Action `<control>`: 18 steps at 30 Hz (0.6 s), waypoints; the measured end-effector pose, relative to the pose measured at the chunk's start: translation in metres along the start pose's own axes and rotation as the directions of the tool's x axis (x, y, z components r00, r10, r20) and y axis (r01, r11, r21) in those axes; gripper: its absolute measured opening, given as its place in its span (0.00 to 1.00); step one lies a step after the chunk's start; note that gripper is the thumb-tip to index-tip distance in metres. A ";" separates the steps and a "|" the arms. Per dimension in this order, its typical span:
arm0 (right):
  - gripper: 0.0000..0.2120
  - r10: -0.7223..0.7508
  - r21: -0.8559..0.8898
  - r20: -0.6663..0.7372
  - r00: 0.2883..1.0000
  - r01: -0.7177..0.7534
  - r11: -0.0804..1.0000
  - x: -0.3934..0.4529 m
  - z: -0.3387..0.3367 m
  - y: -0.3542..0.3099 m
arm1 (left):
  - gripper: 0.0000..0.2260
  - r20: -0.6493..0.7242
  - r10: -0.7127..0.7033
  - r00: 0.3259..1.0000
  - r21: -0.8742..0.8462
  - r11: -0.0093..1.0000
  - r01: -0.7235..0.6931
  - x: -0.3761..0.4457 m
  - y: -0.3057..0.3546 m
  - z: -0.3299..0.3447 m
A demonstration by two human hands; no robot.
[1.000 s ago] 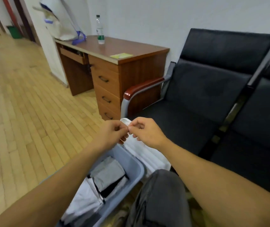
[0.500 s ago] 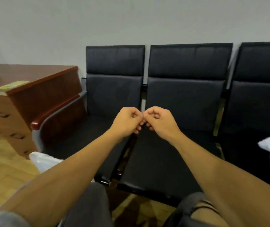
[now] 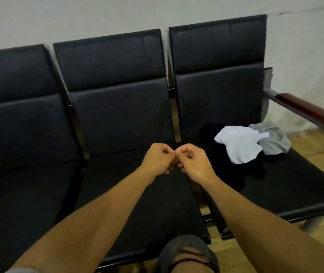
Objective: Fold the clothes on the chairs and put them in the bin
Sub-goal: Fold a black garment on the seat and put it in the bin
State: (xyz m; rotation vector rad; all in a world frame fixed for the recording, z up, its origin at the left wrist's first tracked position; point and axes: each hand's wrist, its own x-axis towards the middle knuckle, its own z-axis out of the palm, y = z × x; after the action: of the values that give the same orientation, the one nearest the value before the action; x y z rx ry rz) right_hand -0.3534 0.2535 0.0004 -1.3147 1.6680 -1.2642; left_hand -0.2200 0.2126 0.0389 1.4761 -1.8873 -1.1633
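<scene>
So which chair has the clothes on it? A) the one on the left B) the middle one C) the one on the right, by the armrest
C: the white garment, grey garment and black garment all lie on the right-hand seat, next to the wooden armrest.

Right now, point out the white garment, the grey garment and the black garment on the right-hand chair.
white garment (image 3: 238,143), head view, middle of the crumpled white cloth.
grey garment (image 3: 273,141), head view, centre of the grey bundle by the armrest.
black garment (image 3: 230,174), head view, dark cloth spread below the white one.
</scene>
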 end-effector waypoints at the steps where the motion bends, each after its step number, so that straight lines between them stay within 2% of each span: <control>1: 0.05 0.036 -0.031 -0.017 0.999 -0.037 0.999 0.008 -0.012 0.020 | 0.07 0.043 -0.013 0.999 0.003 1.000 0.012 0.014 -0.001 0.020; 4: 0.04 0.127 -0.163 -0.120 0.985 -0.145 0.976 0.021 -0.038 0.068 | 0.06 0.140 -0.044 0.989 -0.004 0.999 0.045 0.043 -0.009 0.064; 6: 0.03 0.234 -0.225 -0.206 0.950 -0.279 0.934 0.034 -0.060 0.106 | 0.06 0.192 -0.070 0.979 0.012 0.998 0.069 0.065 -0.015 0.096; 8: 0.11 0.322 -0.338 -0.249 0.913 -0.394 0.855 0.042 -0.076 0.139 | 0.06 0.229 -0.080 0.970 0.034 0.997 0.074 0.081 -0.022 0.119; 10: 0.22 0.423 -0.477 -0.188 0.886 -0.459 0.750 0.043 -0.082 0.168 | 0.06 0.264 -0.078 0.961 0.070 0.996 0.061 0.094 -0.030 0.139; 12: 0.27 0.489 -0.587 -0.127 0.863 -0.463 0.665 0.038 -0.079 0.189 | 0.05 0.294 -0.090 0.952 0.097 0.993 0.064 0.101 -0.040 0.153; 14: 0.23 0.417 -0.641 -0.163 0.894 -0.417 0.644 0.035 -0.074 0.201 | 0.06 0.322 -0.106 0.941 0.123 0.990 0.070 0.104 -0.048 0.161; 16: 0.15 0.341 -0.655 -0.215 0.915 -0.394 0.645 0.040 -0.070 0.208 | 0.06 0.347 -0.127 0.929 0.143 0.986 0.081 0.109 -0.059 0.167; 18: 0.10 0.322 -0.668 -0.228 0.919 -0.388 0.635 0.046 -0.068 0.210 | 0.07 0.356 -0.149 0.923 0.159 0.983 0.097 0.109 -0.068 0.167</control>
State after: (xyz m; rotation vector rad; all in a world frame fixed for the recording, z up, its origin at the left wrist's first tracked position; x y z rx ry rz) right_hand -0.4952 0.2343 -0.1736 -1.2246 2.4726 -0.4308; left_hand -0.3477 0.1608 -0.1201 1.5549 -2.1848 -1.4796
